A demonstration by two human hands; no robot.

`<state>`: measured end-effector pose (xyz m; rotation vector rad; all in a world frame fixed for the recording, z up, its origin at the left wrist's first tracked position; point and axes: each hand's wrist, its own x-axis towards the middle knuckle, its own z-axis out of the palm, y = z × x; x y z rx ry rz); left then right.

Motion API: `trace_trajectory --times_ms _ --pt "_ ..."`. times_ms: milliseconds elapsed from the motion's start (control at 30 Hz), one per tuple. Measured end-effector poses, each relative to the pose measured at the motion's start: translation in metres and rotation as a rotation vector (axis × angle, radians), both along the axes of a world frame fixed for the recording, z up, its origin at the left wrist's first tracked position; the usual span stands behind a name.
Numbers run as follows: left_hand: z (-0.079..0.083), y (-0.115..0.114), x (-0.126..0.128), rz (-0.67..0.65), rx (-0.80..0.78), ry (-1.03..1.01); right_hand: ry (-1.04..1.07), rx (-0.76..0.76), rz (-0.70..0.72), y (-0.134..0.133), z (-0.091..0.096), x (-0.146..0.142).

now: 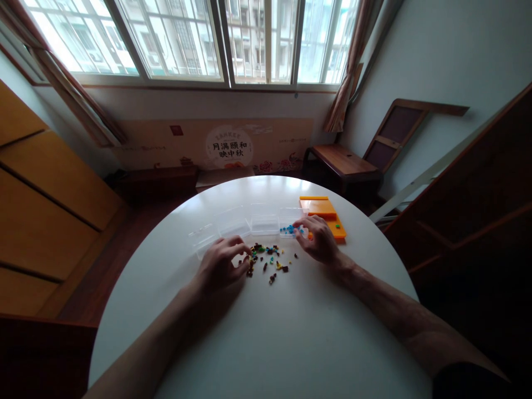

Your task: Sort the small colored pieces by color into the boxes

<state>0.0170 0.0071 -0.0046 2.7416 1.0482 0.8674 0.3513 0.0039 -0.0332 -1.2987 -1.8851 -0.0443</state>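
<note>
Small coloured beads [270,257] lie scattered on the round white table [266,332], between my hands. My left hand [220,266] rests at the left edge of the pile with its fingers curled in a pinch at the beads. My right hand [318,238] is at the rightmost clear plastic box [291,228], which holds blue beads; its fingers are bent and pinched over the box rim. What either pinch holds is too small to make out. Three more clear boxes [233,224] stand in a row to the left.
An orange plastic tool [326,213] lies just behind my right hand. A wooden bench [343,160] and a leaning chair frame [399,130] stand beyond the table at right. Wooden furniture [45,205] is at left; windows are ahead.
</note>
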Motion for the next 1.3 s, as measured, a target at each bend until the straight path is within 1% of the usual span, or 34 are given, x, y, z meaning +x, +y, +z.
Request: trace_trajectory --times_ms 167,300,433,533,700,967,1167,1300 --pt "-0.001 -0.002 0.004 -0.007 -0.067 0.002 -0.002 -0.02 0.067 -0.003 0.002 -0.004" --pt "-0.006 0.001 0.004 -0.006 -0.054 0.002 -0.004 -0.02 0.089 -0.002 0.001 -0.004" --pt "-0.008 0.0 0.005 0.028 -0.041 0.003 -0.005 -0.021 0.105 -0.003 0.002 -0.005" --pt "-0.008 -0.002 0.007 0.053 -0.045 0.009 -0.002 -0.023 0.115 -0.003 0.003 -0.007" --pt "-0.006 -0.003 0.008 0.053 -0.074 0.01 0.003 -0.018 0.123 -0.003 0.003 -0.008" --pt "-0.003 -0.007 0.011 0.073 -0.039 0.014 0.001 -0.02 0.152 -0.003 0.004 -0.009" --pt "-0.005 -0.007 0.013 0.084 -0.051 0.029 0.01 -0.02 0.155 -0.004 0.004 -0.009" --pt "-0.003 -0.009 0.014 0.079 -0.058 0.015 0.007 -0.021 0.162 -0.003 0.003 -0.009"
